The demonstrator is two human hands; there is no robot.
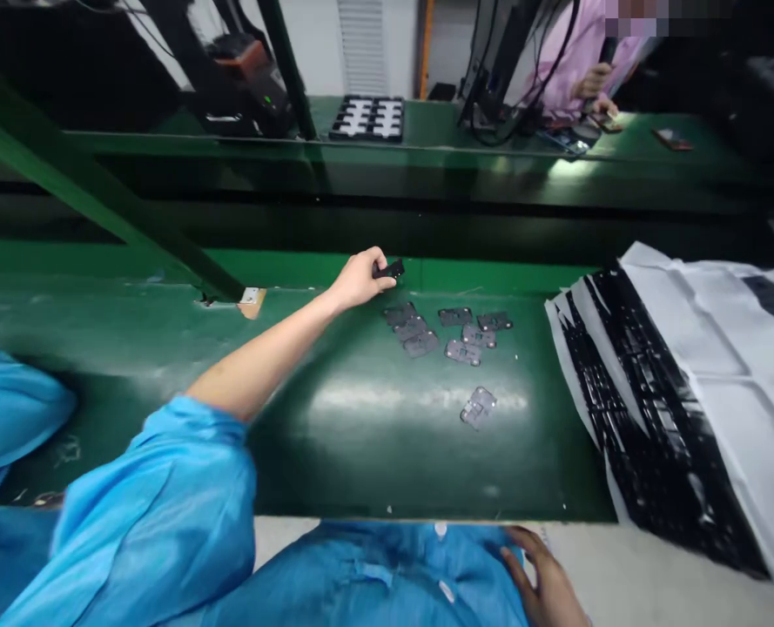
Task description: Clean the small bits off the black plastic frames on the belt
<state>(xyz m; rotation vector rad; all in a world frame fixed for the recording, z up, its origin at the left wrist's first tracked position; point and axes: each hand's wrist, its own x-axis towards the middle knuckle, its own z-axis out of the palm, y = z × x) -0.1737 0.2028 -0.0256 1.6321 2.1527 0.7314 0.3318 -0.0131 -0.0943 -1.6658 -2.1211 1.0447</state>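
My left hand (pixel 364 277) is over the far part of the green table (pixel 360 453), its fingers closed round a small black part (pixel 390 269). Just right of and below it, several flat dark plates (pixel 420 342) lie overlapping. More dark plates (pixel 463 352) form a second loose group to their right. A single greyish plate (pixel 478 407) rests nearer the front edge. At the bottom, my right hand (pixel 547 579) is below the table edge beside my blue garment, fingers apart and holding nothing visible.
White sheets with black wrapping (pixel 661 418) cover the table's right side. A green post (pixel 125 209) slants down at the left. Beyond stand a black tray with white inserts (pixel 368 118) and a person in pink (pixel 566 70). Blue fabric (pixel 11 409) shows at far left.
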